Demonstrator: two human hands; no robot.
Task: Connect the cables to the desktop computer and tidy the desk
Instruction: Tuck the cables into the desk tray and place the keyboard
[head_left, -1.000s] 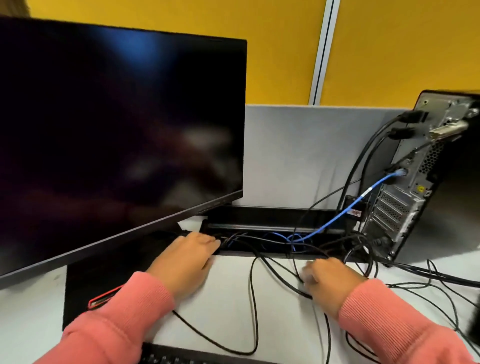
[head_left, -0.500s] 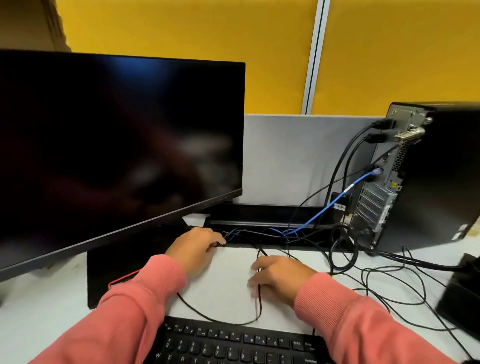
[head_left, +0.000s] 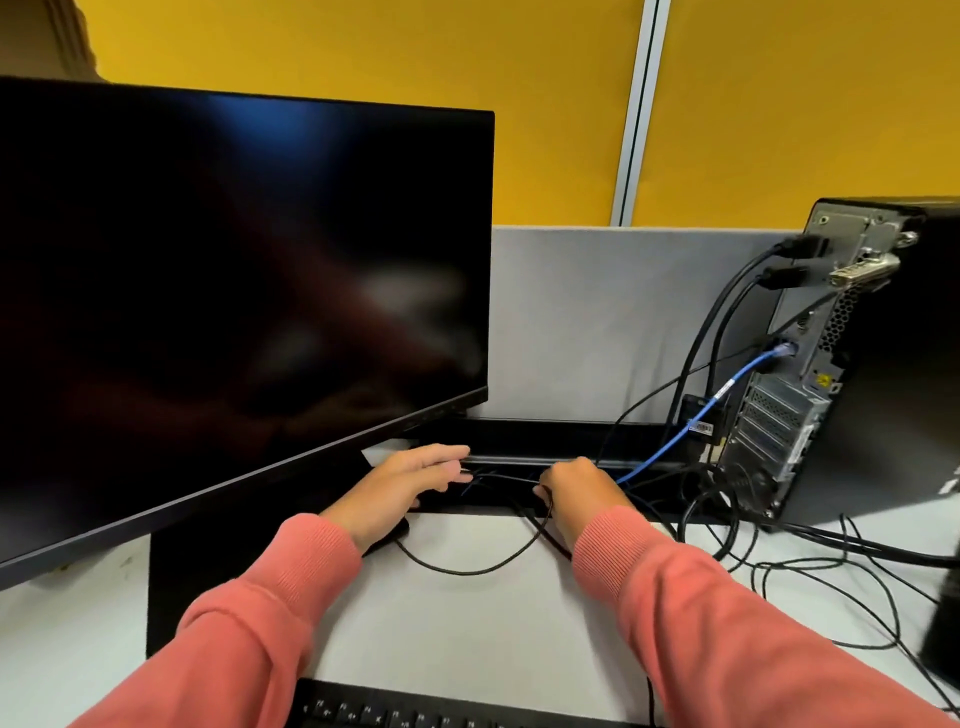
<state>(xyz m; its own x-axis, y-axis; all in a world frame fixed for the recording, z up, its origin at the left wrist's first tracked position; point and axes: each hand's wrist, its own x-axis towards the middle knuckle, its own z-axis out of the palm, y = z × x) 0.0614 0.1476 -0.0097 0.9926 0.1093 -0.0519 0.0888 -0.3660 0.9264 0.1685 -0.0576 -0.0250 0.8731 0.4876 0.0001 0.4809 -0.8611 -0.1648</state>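
The monitor (head_left: 234, 312) runs off the left edge, and its screen hides most of its stand and the surface (head_left: 457, 623) behind it. In front of the monitor, only the top rows of the keyboard (head_left: 415, 714) show above the bottom edge. To the monitor's right, the desktop computer (head_left: 878, 364) is cut by the right edge; its port labels are too small to read. The right hand's (head_left: 576, 488) fingers curl out of sight over a thin black cable (head_left: 483, 569), the grip itself hidden. The left hand's (head_left: 400, 486) fingertips are blurred. A dark blurred object (head_left: 943, 634) sits at the right edge, unidentifiable.
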